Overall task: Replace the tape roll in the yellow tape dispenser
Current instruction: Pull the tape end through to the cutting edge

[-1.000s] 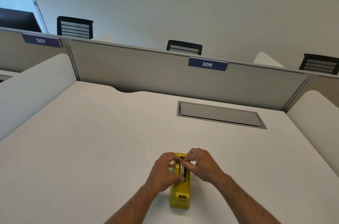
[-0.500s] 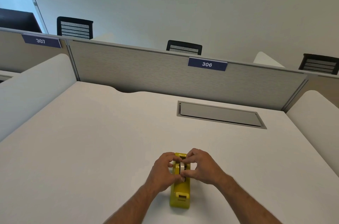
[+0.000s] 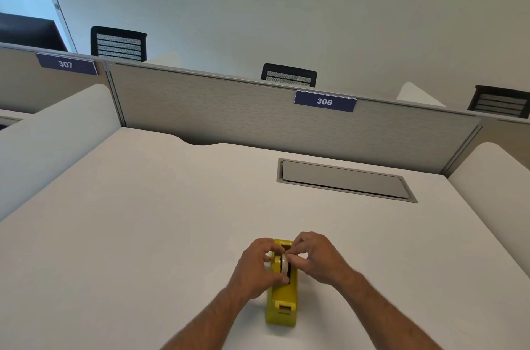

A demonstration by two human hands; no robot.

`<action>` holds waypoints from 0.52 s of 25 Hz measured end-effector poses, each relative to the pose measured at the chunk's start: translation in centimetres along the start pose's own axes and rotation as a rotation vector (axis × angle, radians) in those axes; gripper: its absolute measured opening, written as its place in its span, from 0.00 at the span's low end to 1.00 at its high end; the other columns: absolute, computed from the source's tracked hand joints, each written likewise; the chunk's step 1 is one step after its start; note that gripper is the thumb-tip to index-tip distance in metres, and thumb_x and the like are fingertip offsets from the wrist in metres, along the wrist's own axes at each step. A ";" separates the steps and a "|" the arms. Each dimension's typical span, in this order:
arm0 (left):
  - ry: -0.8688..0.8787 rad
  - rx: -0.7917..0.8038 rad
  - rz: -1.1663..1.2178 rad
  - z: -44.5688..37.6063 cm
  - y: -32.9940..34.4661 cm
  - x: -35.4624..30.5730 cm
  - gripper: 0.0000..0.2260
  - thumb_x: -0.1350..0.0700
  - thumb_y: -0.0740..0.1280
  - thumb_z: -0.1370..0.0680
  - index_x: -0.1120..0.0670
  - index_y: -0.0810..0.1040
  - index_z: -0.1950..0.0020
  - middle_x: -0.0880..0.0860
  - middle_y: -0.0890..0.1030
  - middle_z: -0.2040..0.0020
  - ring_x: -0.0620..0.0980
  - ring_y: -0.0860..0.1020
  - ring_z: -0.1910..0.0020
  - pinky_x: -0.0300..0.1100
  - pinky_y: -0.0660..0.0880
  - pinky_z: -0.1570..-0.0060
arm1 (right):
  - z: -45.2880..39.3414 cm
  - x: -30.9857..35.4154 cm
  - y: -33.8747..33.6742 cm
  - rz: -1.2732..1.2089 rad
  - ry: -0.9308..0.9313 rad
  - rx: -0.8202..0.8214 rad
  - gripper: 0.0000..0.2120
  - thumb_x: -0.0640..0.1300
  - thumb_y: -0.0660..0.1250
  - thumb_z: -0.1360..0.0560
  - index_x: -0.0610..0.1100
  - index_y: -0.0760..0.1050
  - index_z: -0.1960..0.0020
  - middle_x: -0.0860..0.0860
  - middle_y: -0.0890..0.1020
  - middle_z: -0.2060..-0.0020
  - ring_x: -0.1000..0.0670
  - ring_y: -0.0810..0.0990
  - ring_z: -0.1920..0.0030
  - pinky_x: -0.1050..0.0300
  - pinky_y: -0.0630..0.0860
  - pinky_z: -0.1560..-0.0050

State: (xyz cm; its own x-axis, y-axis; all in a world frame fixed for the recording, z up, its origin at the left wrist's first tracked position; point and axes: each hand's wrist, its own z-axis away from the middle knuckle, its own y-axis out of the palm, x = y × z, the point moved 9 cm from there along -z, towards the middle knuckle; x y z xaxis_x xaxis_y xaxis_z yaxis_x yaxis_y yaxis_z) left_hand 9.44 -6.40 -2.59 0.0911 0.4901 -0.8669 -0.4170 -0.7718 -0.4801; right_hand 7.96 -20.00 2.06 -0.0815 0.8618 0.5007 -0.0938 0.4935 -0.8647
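Note:
The yellow tape dispenser (image 3: pixel 281 303) stands on the white desk (image 3: pixel 143 235) near its front edge, cutter end toward me. A white tape roll (image 3: pixel 284 263) sits upright in the dispenser's slot, partly hidden by fingers. My left hand (image 3: pixel 255 269) grips the roll and the dispenser's left side, thumb on the roll's near edge. My right hand (image 3: pixel 317 259) pinches the roll's top from the right side.
A grey cable hatch (image 3: pixel 344 180) is set into the desk at the back right. A grey partition (image 3: pixel 229 108) with a "306" label (image 3: pixel 324 101) closes the back. White side dividers (image 3: pixel 48 134) flank the desk.
Both hands stay on the roll in the dispenser. The fingers have shifted slightly around it, and the roll sits a little higher between them. The dispenser has not moved.

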 end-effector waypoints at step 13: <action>0.010 -0.006 0.041 -0.1 0.0 0.3 0.28 0.49 0.82 0.43 0.40 0.79 0.46 0.41 0.73 0.36 0.47 0.77 0.44 0.42 0.80 0.47 | 0.6 0.0 0.6 0.050 -0.003 0.020 0.24 0.63 0.70 0.36 0.55 0.81 0.43 0.59 0.75 0.51 0.57 0.74 0.49 0.57 0.77 0.49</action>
State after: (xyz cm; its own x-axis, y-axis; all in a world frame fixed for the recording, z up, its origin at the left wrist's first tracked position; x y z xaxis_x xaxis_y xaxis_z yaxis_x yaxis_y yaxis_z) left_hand 9.51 -6.31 -2.90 0.0835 0.4540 -0.8871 -0.4150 -0.7935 -0.4452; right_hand 7.31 -19.81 1.60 -0.0894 0.8848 0.4572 -0.1094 0.4476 -0.8875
